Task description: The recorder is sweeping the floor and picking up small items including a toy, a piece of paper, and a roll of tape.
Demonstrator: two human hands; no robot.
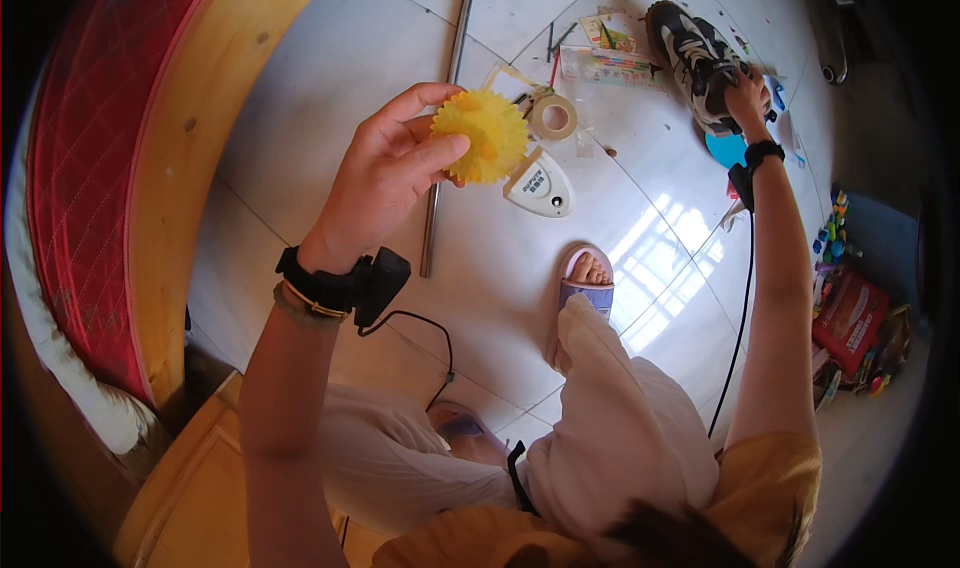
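My left hand (390, 163) holds a yellow round piece with a toothed rim (491, 136) between thumb and fingers, above the floor. At the upper right, my right hand (745, 102) is at the ankle opening of a black and beige sneaker (694, 61), its fingers on the collar and partly hidden. A flat blue piece (725, 149) shows from under the heel end of the shoe. Just beyond the yellow piece lie a roll of tape (555, 117) and a white wedge-shaped device (541, 185) bearing writing.
A metal pole (448, 87) lies along the tiled floor (300, 155). Papers and a plastic packet (611, 66) are scattered near the sneaker. Left stands a wooden bed frame (161, 170) with a red mattress (90, 170). A red package (851, 316) and small toys sit at right. A slippered foot (589, 271) is below.
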